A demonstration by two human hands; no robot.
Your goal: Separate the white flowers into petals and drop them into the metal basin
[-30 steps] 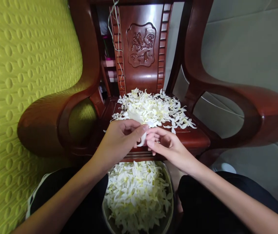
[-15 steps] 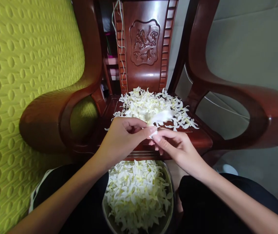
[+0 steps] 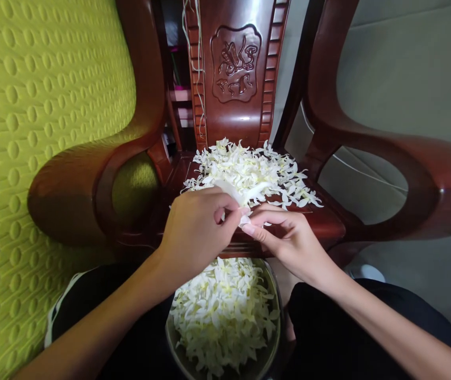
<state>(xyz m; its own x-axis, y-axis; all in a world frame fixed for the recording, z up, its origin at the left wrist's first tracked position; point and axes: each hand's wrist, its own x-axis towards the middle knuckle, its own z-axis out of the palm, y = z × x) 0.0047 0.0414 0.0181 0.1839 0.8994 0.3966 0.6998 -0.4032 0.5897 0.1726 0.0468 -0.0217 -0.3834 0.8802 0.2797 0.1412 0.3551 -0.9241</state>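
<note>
Between my hands is a white flower [image 3: 242,196], its pale petals spread upward and slightly blurred. My left hand [image 3: 197,229] pinches it between thumb and forefinger. Just below, my right hand [image 3: 290,235] grips the white lower end with thumb and fingertips, the two hands almost touching. Behind them a loose heap of white flowers [image 3: 245,166] covers much of the wooden seat. Under my hands, between my knees, a metal basin [image 3: 276,338] holds a big pile of similar white flowers [image 3: 225,316].
The dark red wooden chair [image 3: 328,216] has a carved back [image 3: 235,63] and broad curved arms on both sides. A yellow-green textured surface [image 3: 51,79] fills the left. Pale cords hang by the chair back. A white round object [image 3: 371,273] sits low at right.
My left hand has turned over more, its back now facing me. The flower's petals, earlier blurred towards the right, now spread to both sides above my fingertips.
</note>
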